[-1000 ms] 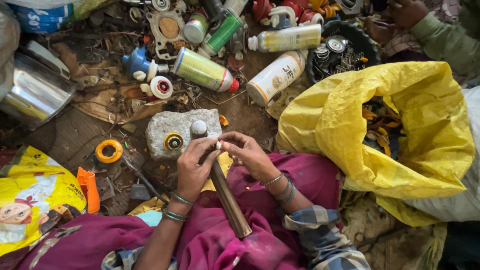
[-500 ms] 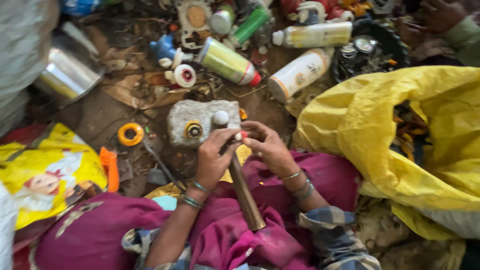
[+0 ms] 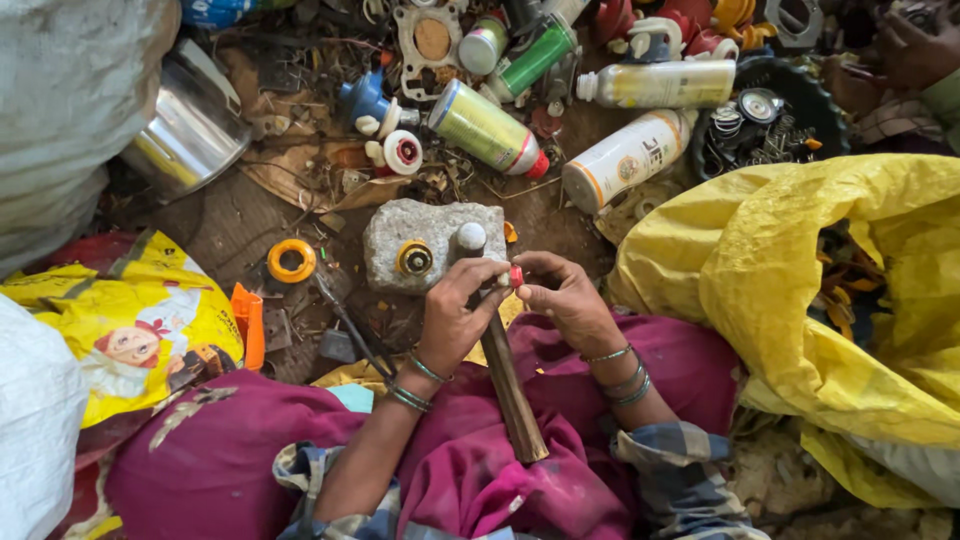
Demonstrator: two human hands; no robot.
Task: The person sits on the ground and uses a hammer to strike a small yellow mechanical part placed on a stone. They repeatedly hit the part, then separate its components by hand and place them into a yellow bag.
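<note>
— Head view first: what do we have in our hands?

— Our left hand (image 3: pixel 452 318) is closed around a wooden-handled tool (image 3: pixel 512 385) whose handle lies back across our lap. Our right hand (image 3: pixel 562 300) pinches a small red piece (image 3: pixel 516 276) between its fingertips, right at the top of that handle.

— And where is all this?

— Just in front of the grey stone block (image 3: pixel 425 240), on which a brass ring (image 3: pixel 414 258) and a white cap (image 3: pixel 470 237) sit. Spray cans (image 3: pixel 487 128) lie beyond, a yellow sack (image 3: pixel 800 290) to our right.

— How far along are we?

— We judge it midway: the red piece is in hand, not yet on the stone, and plenty of scrap lies unsorted.
</note>
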